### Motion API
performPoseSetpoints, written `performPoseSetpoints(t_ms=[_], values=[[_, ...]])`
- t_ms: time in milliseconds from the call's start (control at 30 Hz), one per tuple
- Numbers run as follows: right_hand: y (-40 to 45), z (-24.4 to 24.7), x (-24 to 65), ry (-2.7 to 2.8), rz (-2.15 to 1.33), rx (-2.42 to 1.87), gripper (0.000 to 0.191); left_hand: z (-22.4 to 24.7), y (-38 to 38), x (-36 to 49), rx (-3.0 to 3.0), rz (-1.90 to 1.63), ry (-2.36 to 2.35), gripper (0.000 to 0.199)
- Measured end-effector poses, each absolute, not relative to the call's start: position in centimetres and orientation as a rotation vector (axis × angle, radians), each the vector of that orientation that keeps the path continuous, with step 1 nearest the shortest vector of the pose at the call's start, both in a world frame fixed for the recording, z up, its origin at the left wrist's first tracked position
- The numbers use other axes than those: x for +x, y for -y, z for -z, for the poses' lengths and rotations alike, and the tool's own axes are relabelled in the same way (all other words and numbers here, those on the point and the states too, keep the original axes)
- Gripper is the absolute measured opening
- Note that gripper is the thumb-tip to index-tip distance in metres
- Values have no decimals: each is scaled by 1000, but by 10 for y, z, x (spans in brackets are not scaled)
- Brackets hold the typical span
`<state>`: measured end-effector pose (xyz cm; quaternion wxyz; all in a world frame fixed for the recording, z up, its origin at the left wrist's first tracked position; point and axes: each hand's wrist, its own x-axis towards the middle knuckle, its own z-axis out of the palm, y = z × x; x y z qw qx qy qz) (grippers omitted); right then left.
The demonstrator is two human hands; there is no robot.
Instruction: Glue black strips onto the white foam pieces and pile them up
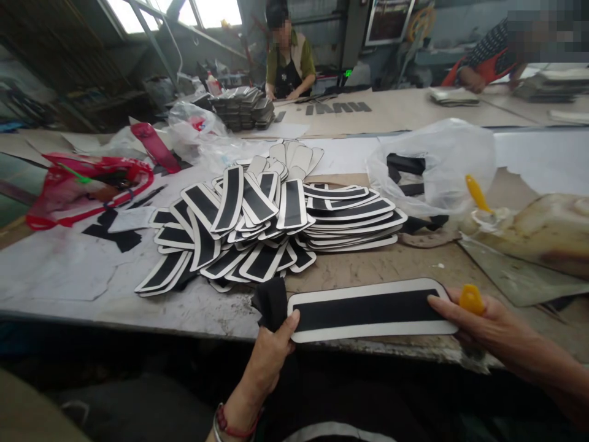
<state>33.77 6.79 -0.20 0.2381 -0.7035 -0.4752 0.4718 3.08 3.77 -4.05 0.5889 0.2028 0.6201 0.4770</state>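
Between my two hands a long white panel with rounded corners and a black strip down its middle point(363, 312) is held level above the table's front edge. My left hand point(271, 353) pinches its left end, thumb on top, and also has a bunch of black fabric strips point(270, 301). At the other end, my right hand point(483, 322) grips the panel with the thumb on the black strip. A yellow-handled brush point(472, 299) is tucked in that same hand, its bristles hanging below. Beyond lies a heap of similar black-and-white panels point(289, 205).
A clear plastic bag point(446, 153) with black pieces stands behind right. Near it, a glue-smeared container point(547, 236) holds another yellow-handled tool point(478, 193). A red bag point(87, 184) lies left. Two people point(289, 61) work across the tables, beside stacked pieces point(243, 107).
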Motion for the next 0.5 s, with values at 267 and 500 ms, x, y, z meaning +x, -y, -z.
performPoseSetpoints(t_ms=[267, 500], values=[[-60, 3, 333, 1466, -1230, -1915, 50, 42, -39, 38, 355, -1233, -1551, 58], [-48, 5, 325, 1485, -1264, -1821, 44, 36, -42, 43, 280, -1390, -1651, 57]])
